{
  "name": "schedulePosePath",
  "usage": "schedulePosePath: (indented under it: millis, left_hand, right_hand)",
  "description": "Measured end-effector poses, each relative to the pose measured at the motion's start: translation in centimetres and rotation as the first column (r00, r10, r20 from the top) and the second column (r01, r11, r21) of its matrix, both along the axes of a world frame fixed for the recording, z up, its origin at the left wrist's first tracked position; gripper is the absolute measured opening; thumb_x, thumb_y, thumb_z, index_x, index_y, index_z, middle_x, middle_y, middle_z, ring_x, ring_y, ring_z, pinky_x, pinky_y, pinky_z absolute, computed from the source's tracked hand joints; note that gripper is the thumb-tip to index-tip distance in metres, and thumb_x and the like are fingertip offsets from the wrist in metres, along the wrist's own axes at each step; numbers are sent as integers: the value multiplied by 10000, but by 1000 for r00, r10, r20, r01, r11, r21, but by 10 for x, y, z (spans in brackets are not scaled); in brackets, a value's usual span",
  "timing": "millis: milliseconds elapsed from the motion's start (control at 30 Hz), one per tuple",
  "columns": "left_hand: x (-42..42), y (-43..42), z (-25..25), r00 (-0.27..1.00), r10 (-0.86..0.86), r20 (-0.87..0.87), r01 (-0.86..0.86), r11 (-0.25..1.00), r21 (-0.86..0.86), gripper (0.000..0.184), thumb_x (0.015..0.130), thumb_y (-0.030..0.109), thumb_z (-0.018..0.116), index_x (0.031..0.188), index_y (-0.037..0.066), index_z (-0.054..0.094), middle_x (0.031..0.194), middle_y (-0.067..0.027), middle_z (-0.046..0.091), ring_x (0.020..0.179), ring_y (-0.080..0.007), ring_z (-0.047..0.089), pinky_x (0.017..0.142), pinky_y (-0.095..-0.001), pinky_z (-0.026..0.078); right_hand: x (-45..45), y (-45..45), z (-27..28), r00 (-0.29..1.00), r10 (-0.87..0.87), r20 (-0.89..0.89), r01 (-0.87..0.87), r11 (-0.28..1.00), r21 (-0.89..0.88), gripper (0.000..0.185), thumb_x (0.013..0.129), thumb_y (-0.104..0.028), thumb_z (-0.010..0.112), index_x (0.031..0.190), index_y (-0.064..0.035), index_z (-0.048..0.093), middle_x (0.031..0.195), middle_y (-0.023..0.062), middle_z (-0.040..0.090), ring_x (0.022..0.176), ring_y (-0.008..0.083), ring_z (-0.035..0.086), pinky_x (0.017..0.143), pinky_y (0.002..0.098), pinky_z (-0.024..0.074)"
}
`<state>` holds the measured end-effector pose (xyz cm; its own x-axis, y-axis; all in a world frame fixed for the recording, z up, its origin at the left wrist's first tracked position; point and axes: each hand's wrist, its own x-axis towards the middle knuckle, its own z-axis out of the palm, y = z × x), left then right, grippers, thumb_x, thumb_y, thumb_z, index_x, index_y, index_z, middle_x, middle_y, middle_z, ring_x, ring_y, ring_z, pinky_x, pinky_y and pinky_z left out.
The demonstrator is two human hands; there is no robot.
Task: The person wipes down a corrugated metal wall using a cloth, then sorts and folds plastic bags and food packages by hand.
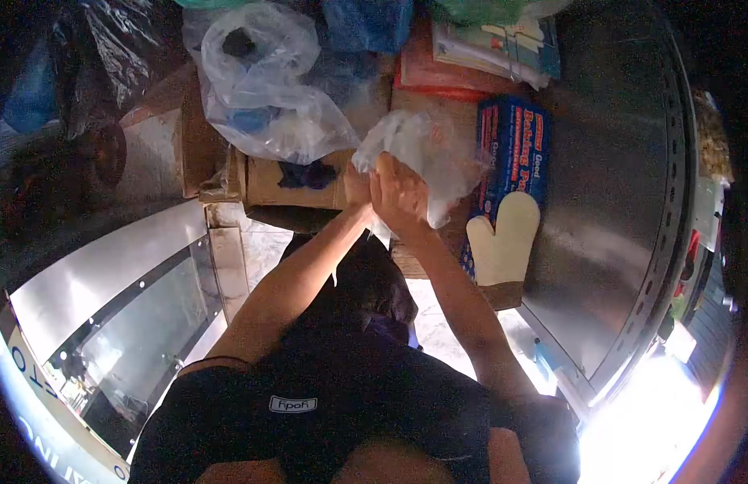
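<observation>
My two hands meet above the cardboard, both closed on a thin translucent plastic bag [450,157]. My left hand [359,184] is partly covered by my right hand [402,195], whose fingers wrap over the bunched plastic. The bag's loose part spreads up and to the right of my fingers. Whether anything is inside the bag, I cannot make out. A larger clear plastic bag [265,60] lies just beyond my left hand. To the right of my right hand are a cream oven mitt [507,238] and a blue baking paper box [519,149].
A cardboard box [269,184] with a dark patch stands left of my hands. Beyond them lie a red folder [446,77] and a stack of papers [503,52]. A metal panel [600,210] rises on the right. Black plastic [124,48] hangs at the far left.
</observation>
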<state>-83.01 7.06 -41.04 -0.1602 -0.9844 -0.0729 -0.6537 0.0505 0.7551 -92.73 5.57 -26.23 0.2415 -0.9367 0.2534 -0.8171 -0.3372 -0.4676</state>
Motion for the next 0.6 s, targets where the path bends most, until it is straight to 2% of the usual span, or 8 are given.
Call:
schedulePosePath:
  millis: [33, 67, 100, 133, 200, 367, 433, 600]
  left_hand:
    - [3, -2, 8, 882, -139, 450, 236, 957, -167, 498, 738, 192, 734, 1144, 17, 503, 1038, -170, 646, 963, -328, 634, 826, -418, 500]
    - [4, -9, 40, 992, 125, -2, -124, 984, 128, 527, 729, 225, 743, 1142, 6, 499, 1037, -188, 646, 995, -352, 622, 837, -439, 494]
    - [5, -15, 70, 800, 503, -328, -287, 801, 526, 557, 720, 258, 752, 1140, -5, 496, 1035, -206, 647, 1026, -376, 610, 848, -460, 487]
    - [7, -18, 97, 801, 499, -330, -282, 802, 527, 557, 720, 258, 752, 1140, -5, 496, 1035, -206, 647, 1026, -376, 610, 848, -460, 487]
    - [10, -23, 132, 974, 210, -85, -156, 894, 420, 599, 741, 247, 699, 1244, 13, 474, 1156, -178, 578, 1034, -342, 589, 899, -412, 471]
    - [4, -8, 122, 999, 51, -19, -48, 988, 145, 594, 730, 309, 764, 1129, -21, 472, 1148, -263, 514, 997, -370, 586, 850, -470, 485]
    - [-4, 1, 134, 999, 23, 49, -28, 995, 100, 609, 741, 338, 769, 1127, -24, 467, 1163, -264, 478, 989, -360, 580, 848, -472, 486]
    - [-18, 21, 130, 913, -84, -400, 181, 961, 211, 576, 844, 395, 683, 1185, -6, 448, 1149, -194, 379, 1091, -331, 459, 945, -466, 410]
  right_hand:
    - [0, 0, 2, 1000, -12, 10, 12, 1000, 21, 234, 832, -142, 625, 1026, -53, 529, 809, 143, 625, 734, 317, 640, 629, 403, 511]
    - [-6, 0, -2, 1000, -18, 11, 18, 1000, 18, 234, 832, -142, 625, 1026, -53, 529, 809, 143, 625, 734, 317, 640, 629, 403, 511]
    - [-18, 2, -12, 997, -77, 13, 74, 985, 154, 290, 823, -132, 625, 1089, -66, 530, 833, 147, 622, 767, 322, 640, 643, 402, 511]
    - [-28, 3, -17, 991, -134, 6, 127, 949, 288, 354, 814, -121, 624, 1153, -79, 531, 858, 152, 618, 800, 328, 640, 658, 402, 511]
    - [-40, -3, -6, 981, -193, -10, 190, 955, 228, 424, 804, -108, 623, 1216, -101, 524, 877, 157, 614, 810, 328, 633, 661, 401, 509]
    - [-61, -3, -10, 962, -232, -140, 239, 970, 35, 527, 773, -58, 621, 1292, -125, 558, 961, 166, 615, 807, 327, 602, 675, 398, 503]
    - [-82, -2, -7, 949, -314, 24, 310, 945, 102, 473, 817, -78, 610, 1285, -134, 562, 980, 178, 646, 888, 336, 625, 786, 433, 501]
    - [-114, 4, -31, 750, -533, 393, 413, 840, 351, 398, 831, -43, 579, 1222, -112, 603, 1034, 138, 621, 909, 323, 610, 847, 358, 474]
